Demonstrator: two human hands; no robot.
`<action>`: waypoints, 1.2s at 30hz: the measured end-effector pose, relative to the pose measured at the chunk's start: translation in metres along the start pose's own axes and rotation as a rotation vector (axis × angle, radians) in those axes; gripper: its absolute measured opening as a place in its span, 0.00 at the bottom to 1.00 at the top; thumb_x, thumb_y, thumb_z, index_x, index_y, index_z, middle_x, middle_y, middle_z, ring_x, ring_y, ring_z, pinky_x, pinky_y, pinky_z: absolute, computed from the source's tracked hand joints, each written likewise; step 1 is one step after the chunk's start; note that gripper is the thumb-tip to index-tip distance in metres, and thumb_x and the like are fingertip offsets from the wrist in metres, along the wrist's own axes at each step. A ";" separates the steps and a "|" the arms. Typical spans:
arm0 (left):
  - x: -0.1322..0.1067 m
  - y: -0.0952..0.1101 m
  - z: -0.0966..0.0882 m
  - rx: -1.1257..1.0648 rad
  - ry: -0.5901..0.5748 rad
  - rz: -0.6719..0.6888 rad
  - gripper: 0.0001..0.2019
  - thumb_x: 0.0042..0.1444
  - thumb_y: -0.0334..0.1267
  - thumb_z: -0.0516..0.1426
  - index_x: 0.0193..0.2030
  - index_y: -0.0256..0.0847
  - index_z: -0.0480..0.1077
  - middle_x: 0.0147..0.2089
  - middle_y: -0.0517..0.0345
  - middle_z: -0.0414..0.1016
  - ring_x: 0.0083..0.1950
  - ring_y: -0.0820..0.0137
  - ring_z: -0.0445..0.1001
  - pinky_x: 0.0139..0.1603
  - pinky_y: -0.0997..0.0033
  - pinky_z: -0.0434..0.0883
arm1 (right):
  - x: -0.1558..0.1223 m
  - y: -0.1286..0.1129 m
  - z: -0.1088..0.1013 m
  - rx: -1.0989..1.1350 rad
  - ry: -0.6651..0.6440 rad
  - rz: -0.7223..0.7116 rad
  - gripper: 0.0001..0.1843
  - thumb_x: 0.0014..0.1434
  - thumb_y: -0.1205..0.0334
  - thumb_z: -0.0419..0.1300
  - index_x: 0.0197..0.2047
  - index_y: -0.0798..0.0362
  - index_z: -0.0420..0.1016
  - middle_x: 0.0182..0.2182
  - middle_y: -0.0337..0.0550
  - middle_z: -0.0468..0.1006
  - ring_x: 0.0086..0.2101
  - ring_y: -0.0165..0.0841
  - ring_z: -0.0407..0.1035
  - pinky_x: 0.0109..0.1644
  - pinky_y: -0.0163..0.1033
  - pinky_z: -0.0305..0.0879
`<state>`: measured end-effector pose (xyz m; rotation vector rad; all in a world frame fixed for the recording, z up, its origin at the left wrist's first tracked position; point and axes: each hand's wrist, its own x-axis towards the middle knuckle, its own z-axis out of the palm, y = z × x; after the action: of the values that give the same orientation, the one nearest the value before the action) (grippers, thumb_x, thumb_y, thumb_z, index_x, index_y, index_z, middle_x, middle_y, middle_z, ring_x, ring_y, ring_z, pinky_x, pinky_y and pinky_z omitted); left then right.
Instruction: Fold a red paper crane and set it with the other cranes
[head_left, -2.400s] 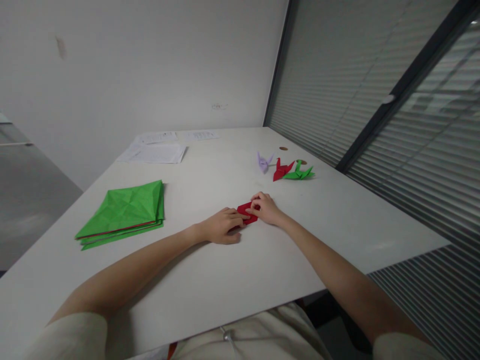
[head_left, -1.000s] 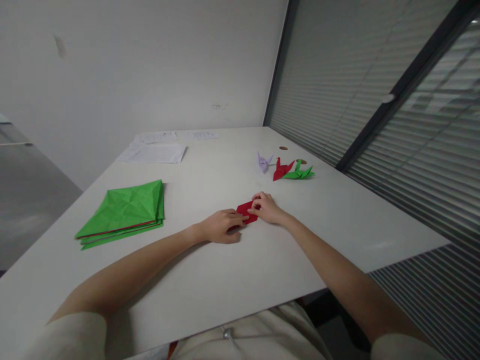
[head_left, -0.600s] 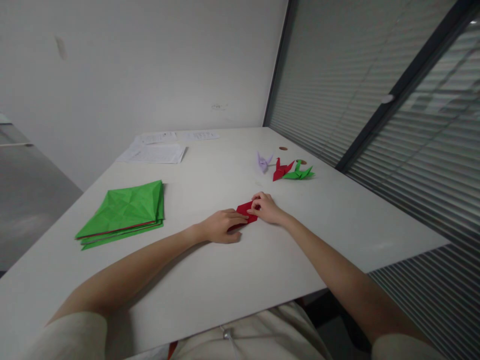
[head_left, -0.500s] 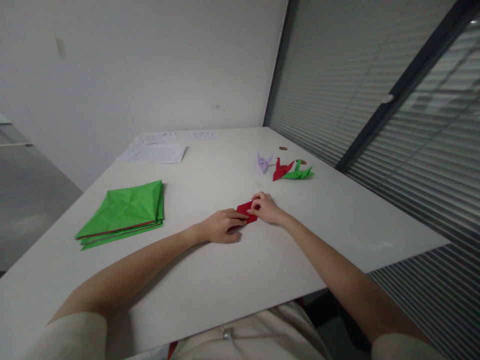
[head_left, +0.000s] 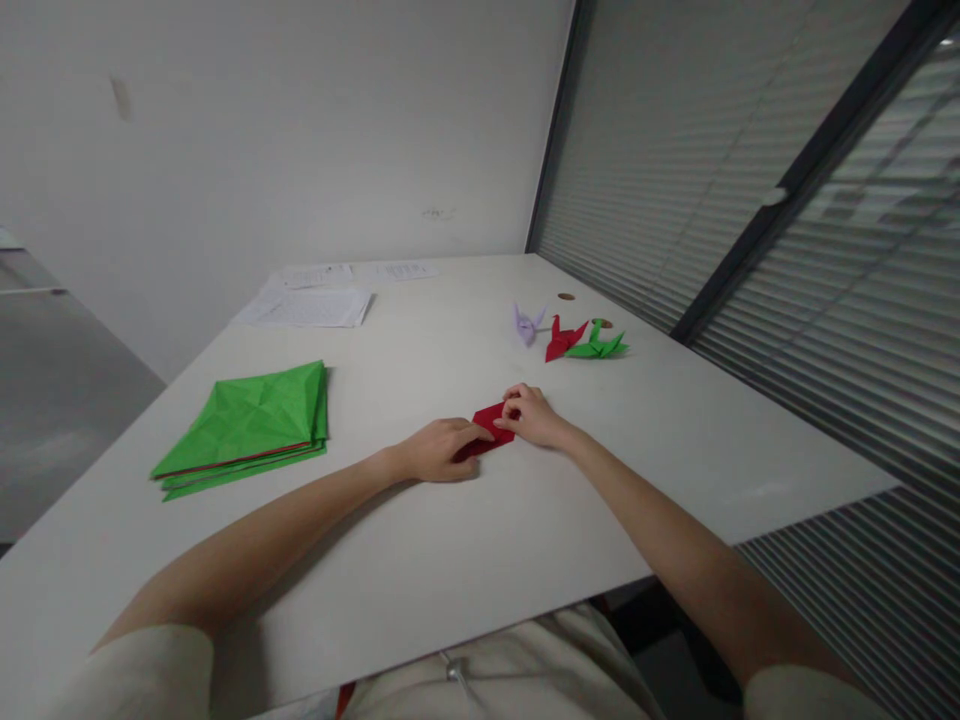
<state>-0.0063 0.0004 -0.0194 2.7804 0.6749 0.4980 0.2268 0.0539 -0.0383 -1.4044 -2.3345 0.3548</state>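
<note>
A small piece of folded red paper (head_left: pixel 489 418) lies on the white table between my hands. My left hand (head_left: pixel 445 450) rests over its left end, index finger pressing on the paper and thumb stretched out on the near side. At the right end, my right hand (head_left: pixel 529 415) pinches the paper's edge between thumb and fingers. Farther off to the right stand three folded paper cranes: a lilac crane (head_left: pixel 527 326), a red crane (head_left: pixel 562 341) and a green crane (head_left: pixel 598 345), the last two touching.
A stack of creased square paper (head_left: pixel 259 415), green on top with a red edge below, lies to the left. Printed sheets (head_left: pixel 311 307) are spread at the back left. Round holes (head_left: pixel 566 296) pierce the table (head_left: pixel 435 560) near the blinds (head_left: pixel 637 170) on the right.
My left hand's fingers have drawn in slightly, with the thumb closer to the paper. My right hand and the red paper stay in nearly the same place.
</note>
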 end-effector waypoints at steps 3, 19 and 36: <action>0.001 0.000 -0.001 0.006 -0.011 0.080 0.18 0.53 0.32 0.53 0.52 0.39 0.67 0.52 0.48 0.74 0.51 0.62 0.73 0.55 0.62 0.68 | 0.000 0.000 0.000 -0.006 -0.004 0.004 0.09 0.53 0.55 0.66 0.27 0.51 0.76 0.44 0.47 0.69 0.47 0.41 0.61 0.55 0.48 0.59; 0.002 0.003 0.001 0.108 -0.039 0.101 0.27 0.57 0.40 0.52 0.64 0.36 0.59 0.55 0.43 0.68 0.53 0.57 0.67 0.56 0.57 0.64 | -0.001 -0.002 -0.001 -0.010 -0.006 0.020 0.09 0.53 0.55 0.66 0.27 0.51 0.77 0.45 0.47 0.69 0.48 0.40 0.61 0.56 0.48 0.58; 0.002 0.005 0.002 0.159 -0.098 0.063 0.30 0.60 0.44 0.49 0.68 0.36 0.52 0.68 0.43 0.56 0.61 0.53 0.61 0.60 0.55 0.58 | 0.000 -0.003 -0.002 -0.040 -0.032 0.014 0.09 0.55 0.55 0.64 0.28 0.51 0.77 0.46 0.48 0.68 0.48 0.41 0.61 0.56 0.49 0.58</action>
<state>-0.0022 -0.0032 -0.0198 2.9599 0.6316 0.3299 0.2253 0.0527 -0.0351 -1.4446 -2.3710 0.3387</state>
